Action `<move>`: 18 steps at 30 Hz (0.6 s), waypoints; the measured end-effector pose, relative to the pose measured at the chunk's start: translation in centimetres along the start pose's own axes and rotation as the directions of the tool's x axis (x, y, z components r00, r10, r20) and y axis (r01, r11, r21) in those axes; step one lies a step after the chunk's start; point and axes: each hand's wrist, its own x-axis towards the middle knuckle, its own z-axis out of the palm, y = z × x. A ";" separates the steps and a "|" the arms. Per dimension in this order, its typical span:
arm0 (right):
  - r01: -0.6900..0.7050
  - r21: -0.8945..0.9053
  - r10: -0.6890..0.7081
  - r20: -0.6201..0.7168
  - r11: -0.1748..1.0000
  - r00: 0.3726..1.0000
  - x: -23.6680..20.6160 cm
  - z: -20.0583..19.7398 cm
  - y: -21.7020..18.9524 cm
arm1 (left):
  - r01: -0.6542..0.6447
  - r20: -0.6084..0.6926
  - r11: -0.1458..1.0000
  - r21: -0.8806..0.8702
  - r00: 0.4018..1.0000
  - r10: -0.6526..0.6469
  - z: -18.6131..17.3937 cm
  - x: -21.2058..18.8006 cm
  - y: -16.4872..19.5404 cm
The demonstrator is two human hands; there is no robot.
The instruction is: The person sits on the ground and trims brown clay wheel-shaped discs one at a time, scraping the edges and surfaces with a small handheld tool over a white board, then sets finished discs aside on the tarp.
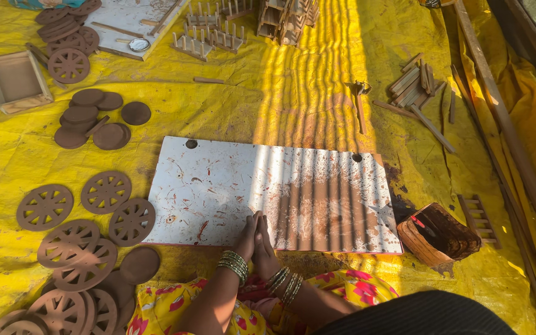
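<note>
My left hand (245,237) and my right hand (263,245) are pressed together, palm against palm, fingers pointing away from me. They rest at the near edge of a white, stained flat board (218,186) that lies on a yellow sheet (268,99). Neither hand holds anything. Both wrists carry stacks of bangles. Brown spoked wheel cut-outs (105,192) lie just left of the board.
Plain brown discs (94,118) lie at the left back, with more wheels (68,65) and a small wooden box frame (15,79) behind them. A round brown pot (437,234) stands right of the board. Wood sticks (412,84), a small ladder piece (477,218) and peg racks (209,34) lie further off.
</note>
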 end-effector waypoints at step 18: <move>-0.352 0.335 0.317 0.158 0.874 0.935 1.6 -1.3 0.5 | -0.183 0.002 0.976 -0.121 0.983 0.184 -0.8 0.6 -0.2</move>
